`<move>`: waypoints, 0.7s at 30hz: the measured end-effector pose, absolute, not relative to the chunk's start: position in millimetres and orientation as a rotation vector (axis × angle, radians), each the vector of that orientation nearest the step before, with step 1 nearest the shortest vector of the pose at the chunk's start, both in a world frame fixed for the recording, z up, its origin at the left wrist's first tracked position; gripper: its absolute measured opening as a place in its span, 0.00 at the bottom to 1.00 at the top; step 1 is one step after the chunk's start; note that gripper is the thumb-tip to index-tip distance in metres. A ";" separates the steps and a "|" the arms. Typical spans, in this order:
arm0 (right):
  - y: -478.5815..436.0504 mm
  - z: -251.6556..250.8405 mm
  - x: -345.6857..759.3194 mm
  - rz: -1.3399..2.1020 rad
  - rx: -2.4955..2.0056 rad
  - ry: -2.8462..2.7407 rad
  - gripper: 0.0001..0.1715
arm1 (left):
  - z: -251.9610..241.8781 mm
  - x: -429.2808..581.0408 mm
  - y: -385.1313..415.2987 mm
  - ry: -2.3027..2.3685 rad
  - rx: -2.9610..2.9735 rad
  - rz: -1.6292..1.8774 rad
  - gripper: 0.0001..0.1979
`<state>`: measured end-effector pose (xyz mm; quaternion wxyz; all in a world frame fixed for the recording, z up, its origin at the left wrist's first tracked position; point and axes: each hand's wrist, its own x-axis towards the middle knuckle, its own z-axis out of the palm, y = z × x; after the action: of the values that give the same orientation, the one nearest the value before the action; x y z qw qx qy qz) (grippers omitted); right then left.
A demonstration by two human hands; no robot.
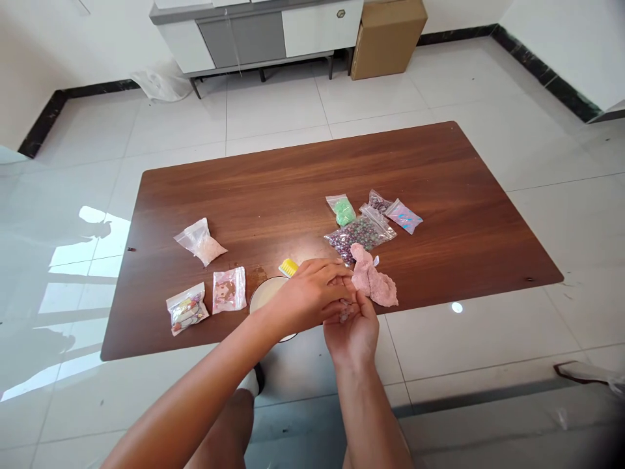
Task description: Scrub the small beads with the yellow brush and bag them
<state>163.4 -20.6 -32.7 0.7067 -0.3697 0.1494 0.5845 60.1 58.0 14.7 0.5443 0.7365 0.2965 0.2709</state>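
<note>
My right hand [352, 329] is palm up at the table's near edge, with small clear beads [346, 311] in its cupped palm. Over it lies my left hand [312, 293], palm down, its fingers reaching across the beads; whether it grips any is hidden. A pink cloth [375, 280] lies just right of the fingers. Partly covered by my left forearm is a round pale dish [266, 293], with a yellow brush [289, 267] at its far side. Beyond the hands lies a clear bag of dark beads [359, 236].
Behind the beads are a green-filled bag [343, 210], a smaller dark bead bag [377, 201] and a pink-blue packet [404, 215]. Toward the left of the brown table [293, 182] lie a pale bag [202, 242], a pink packet [228, 290] and a colourful packet [187, 309].
</note>
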 end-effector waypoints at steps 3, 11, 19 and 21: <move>-19.1 -27.4 166.6 1.255 -0.797 0.390 0.16 | 15.8 67.9 65.6 0.672 1.844 0.672 0.11; -25.8 -15.2 218.3 0.807 -0.831 0.498 0.16 | -25.1 132.2 88.0 0.599 2.346 0.612 0.17; -37.0 -18.7 241.4 0.773 -0.797 0.415 0.17 | -62.9 156.0 82.6 0.614 2.921 0.145 0.15; -36.8 -18.4 241.8 0.806 -0.782 0.390 0.17 | -54.5 146.7 78.7 0.707 2.811 0.261 0.12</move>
<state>241.8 -36.8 -18.4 0.8284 -0.3684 0.1839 0.3798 146.7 78.7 -54.5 0.1154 0.9595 0.2412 0.0891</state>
